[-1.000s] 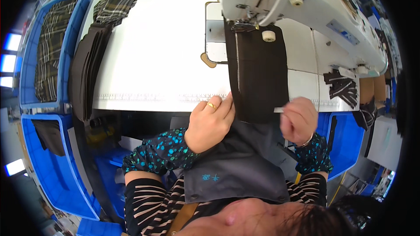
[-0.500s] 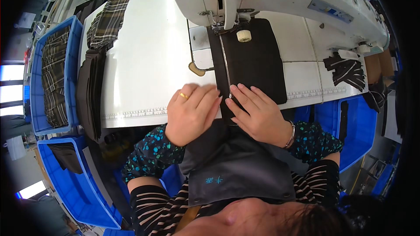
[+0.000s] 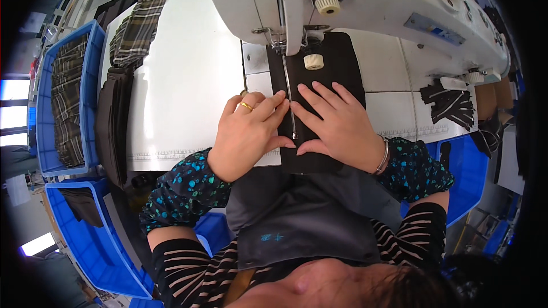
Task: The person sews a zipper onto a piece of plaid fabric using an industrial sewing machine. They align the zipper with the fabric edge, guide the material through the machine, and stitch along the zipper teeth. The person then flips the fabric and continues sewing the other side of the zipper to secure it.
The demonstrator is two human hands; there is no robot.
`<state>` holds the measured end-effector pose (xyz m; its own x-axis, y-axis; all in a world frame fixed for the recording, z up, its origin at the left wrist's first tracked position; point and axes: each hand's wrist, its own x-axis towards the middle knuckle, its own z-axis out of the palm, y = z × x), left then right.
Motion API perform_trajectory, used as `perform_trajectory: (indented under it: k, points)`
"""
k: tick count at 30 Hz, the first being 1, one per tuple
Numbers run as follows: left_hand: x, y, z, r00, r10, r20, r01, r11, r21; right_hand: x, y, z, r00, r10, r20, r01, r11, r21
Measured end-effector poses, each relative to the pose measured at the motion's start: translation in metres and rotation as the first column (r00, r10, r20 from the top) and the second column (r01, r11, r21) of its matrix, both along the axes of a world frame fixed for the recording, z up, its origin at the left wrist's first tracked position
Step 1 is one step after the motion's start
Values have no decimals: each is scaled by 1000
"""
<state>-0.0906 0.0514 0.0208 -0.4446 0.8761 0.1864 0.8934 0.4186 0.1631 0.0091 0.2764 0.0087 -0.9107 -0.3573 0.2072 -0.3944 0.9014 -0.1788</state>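
Blue bin at 9 o'clock held plaid fabric; left hand and right hand lay flat, fingers spread, on black cloth.

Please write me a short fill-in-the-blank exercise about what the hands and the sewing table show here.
1. Both hands lie flat on a piece of ____ fabric under the sewing machine.
2. The gold ring sits on the ____ hand.
3. The bracelet is on the ____ wrist.
4. The plaid cloth on the left lies in a ____ bin.

Missing words: black; left; right; blue
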Motion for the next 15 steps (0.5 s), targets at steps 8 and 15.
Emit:
perform_trajectory:
  k: [8,15]
  points:
    - [-29,9,-5,999,9,-36,-8,999,32,-27,9,-8,999,-1,-53,0,1000,-20]
    - [-55,18,-11,998,23,-66,-21,999,26,-52,16,-9,994,-18,-108,13,999,-45]
